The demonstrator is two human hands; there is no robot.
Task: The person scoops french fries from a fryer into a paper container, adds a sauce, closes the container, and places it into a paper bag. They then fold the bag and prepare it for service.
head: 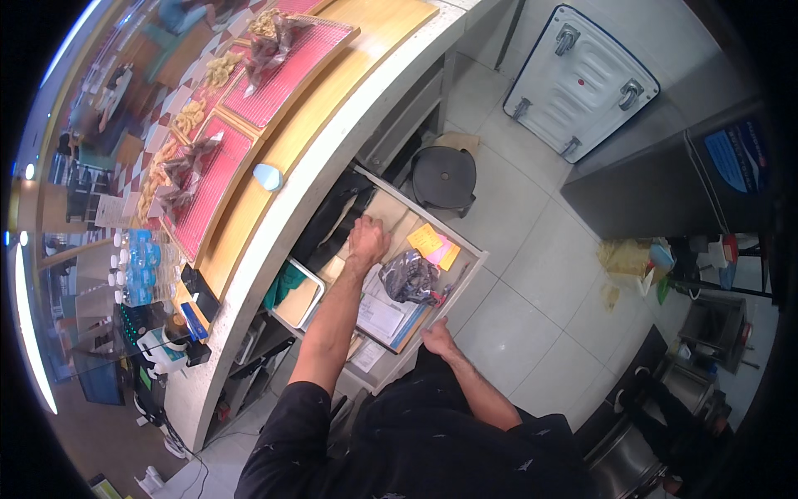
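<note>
An open drawer (485, 254) under the counter stands out in front of me. My left hand (369, 242) is inside it, fingers bent down near a black strap or bag (336, 218); whether it holds anything is hidden. My right hand (438, 337) rests at the drawer's front edge, its grip not clear. Between the hands lie a patterned fabric pouch (408, 276), sticky notes (430, 242) in orange and pink, and papers (380, 317). At the drawer's left side is a white-rimmed tray (321, 292), beside a green cloth (287, 284).
Beyond the drawer stands a black stool (444, 178). The stone-edged counter (312, 187) curves along the left, bearing pink food trays (274, 81) and water bottles (140, 268). A platform cart (580, 81) leans at the wall near a grey refrigerator (654, 181). Another person (667, 418) is at lower right.
</note>
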